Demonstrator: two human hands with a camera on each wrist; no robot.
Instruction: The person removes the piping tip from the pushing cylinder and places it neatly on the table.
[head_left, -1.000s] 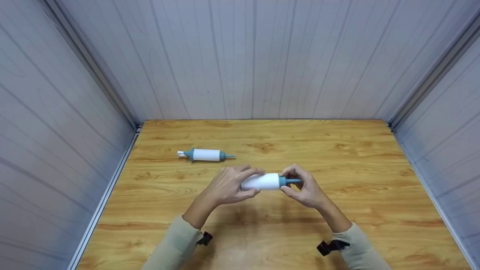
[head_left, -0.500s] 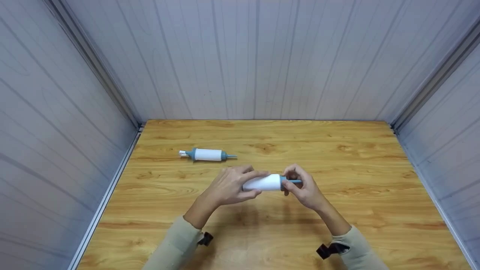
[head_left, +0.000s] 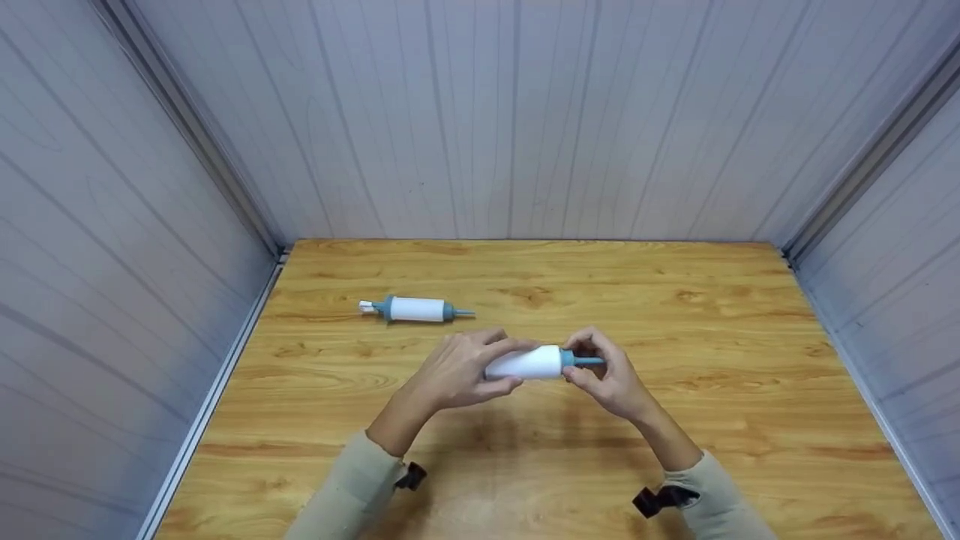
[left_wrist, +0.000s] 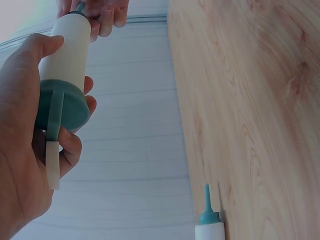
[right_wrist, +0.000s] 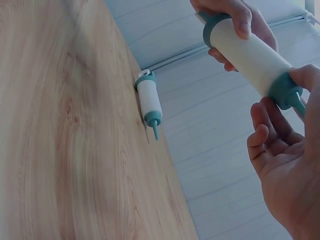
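A white bottle-like cylinder (head_left: 536, 362) with teal ends is held above the table, lying roughly level. My left hand (head_left: 465, 371) grips its body near the wide teal base (left_wrist: 65, 107). From that base a teal arm with a white tip (left_wrist: 52, 165) reaches back past my palm. At the other end, my right hand (head_left: 611, 379) pinches the teal nozzle cap (right_wrist: 284, 90) between thumb and fingers. The thin nozzle (head_left: 589, 361) points right, into the right hand. The fingers partly hide the cap.
A second, matching white cylinder (head_left: 417, 309) with teal ends lies on the wooden table (head_left: 675, 300), behind and left of my hands. Its nozzle points right. Pale panel walls (head_left: 480, 120) stand at the back and both sides.
My right thumb and fingers have shifted around the nozzle cap; the thumb now sits lower, at its near edge. The left hand keeps its grip, and the second cylinder stays put.
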